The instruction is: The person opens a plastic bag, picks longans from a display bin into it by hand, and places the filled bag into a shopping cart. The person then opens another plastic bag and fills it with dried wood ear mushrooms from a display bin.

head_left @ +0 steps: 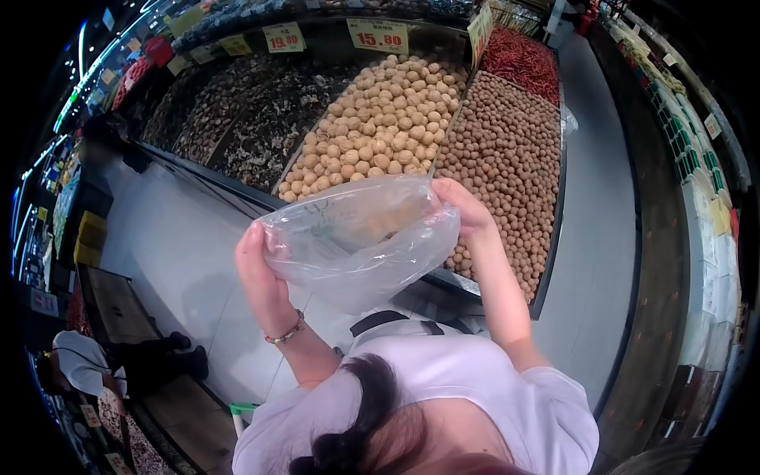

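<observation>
Holds a clear plastic bag (pixel 348 265) by its rim in front of the chest, just before the display bin (pixel 222 180), mouth spread wide and tilted upward. Grips the left side of the rim with the left hand (pixel 260 265), thumb and fingers closed on the film; pinches the right side with the right hand (pixel 467 210), likewise closed. Cannot tell the exact placing of every fingertip through the crumpled film.

Best to draw both sides evenly apart, firmly enough for a wide mouth, gently enough not to stretch or tear the film. Wise also to level the two hands, part any clinging layers and let the bottom hang free of the bin's edge.

Faces a heap of walnuts (pixel 380 127), partly screened by the bag, with small brown nuts (pixel 507 150) to the right, dried red chillies (pixel 522 63) beyond those and dark dried goods (pixel 269 119) to the left. Mind the dark hair (pixel 372 404) hanging below the bag. Note another person (pixel 83 356) well apart, at lower left.
</observation>
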Motion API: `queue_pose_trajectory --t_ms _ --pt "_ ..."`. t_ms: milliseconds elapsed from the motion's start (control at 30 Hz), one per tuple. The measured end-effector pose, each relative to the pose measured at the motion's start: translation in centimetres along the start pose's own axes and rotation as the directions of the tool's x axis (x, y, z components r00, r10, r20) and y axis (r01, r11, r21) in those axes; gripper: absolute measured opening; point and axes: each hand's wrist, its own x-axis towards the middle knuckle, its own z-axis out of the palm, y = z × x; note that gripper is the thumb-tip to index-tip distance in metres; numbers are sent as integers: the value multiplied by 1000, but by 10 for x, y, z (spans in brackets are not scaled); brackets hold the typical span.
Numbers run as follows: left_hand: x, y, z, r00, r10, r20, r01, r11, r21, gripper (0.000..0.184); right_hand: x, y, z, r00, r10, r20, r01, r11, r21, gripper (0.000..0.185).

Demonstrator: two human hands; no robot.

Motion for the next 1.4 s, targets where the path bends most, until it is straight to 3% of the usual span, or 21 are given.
queue_pose_trajectory --t_ms 33,67,100,167,200,267,300,333,367,433,567,633,867,967,1100,1300,1400 --pt "1 -3 -5 1000 -1 18 1 1000 17 21 1 1 -8 1000 -2 -17 2 1000 18 32" --pt "1 -4 -7 999 1 34 -2 1000 28 21 -1 -1 -22 996 9 83 -8 1000 -21 34" --pt "0 -3 -6 1000 -3 30 4 1000 -16 21 0 -6 -31 993 -36 -110 19 988 -156 34" --pt "-5 -3 -5 1000 -21 16 22 995 -101 21 1 -14 -49 872 -185 -453 -20 912 -411 36" --pt "-7 -4 -4 1000 -15 9 16 994 -112 21 -1 -8 -89 832 -279 -479 -215 634 -743 51" --pt "-10 -4 1 1000 -1 -5 0 991 -137 22 -3 10 -118 708 -368 -603 -533 282 -798 63" --pt "-11 -5 4 1000 17 -6 -17 991 -130 22 -2 18 -131 642 -436 -630 -666 90 -741 70" --pt "-11 -4 7 999 35 -6 -35 992 -122 22 1 23 -137 661 -314 -682 -705 53 -708 80" --pt "-11 -4 8 999 51 -5 -52 993 -109 22 3 30 -143 677 -244 -695 -715 6 -699 75" --pt "-11 -4 9 999 52 -5 -52 991 -122 22 8 48 -146 701 -383 -602 -698 -197 -688 64" --pt "-8 -10 6 992 99 76 -87 985 -150 21 10 63 -158 637 -562 -528 -713 -167 -681 48" --pt "-8 -10 7 996 84 -1 -83 985 -153 20 10 63 -161 619 -616 -487 -713 -181 -677 42" --pt "-17 -3 22 990 54 -134 -76 983 -167 20 7 60 -151 631 -623 -462 -689 -177 -703 34" --pt "-7 -15 6 1000 21 3 -19 976 -215 19 7 63 -157 633 -632 -448 -692 -203 -693 30" --pt "-10 -12 20 999 -39 -17 34 977 -212 19 5 61 -161 647 -668 -367 -662 -253 -705 23" --pt "-3 -23 18 996 -37 86 53 980 -191 21 4 55 -171 640 -676 -365 -581 -115 -806 11" --pt "-3 -24 18 993 -46 104 65 980 -188 21 4 43 -165 631 -645 -431 -512 71 -856 13"
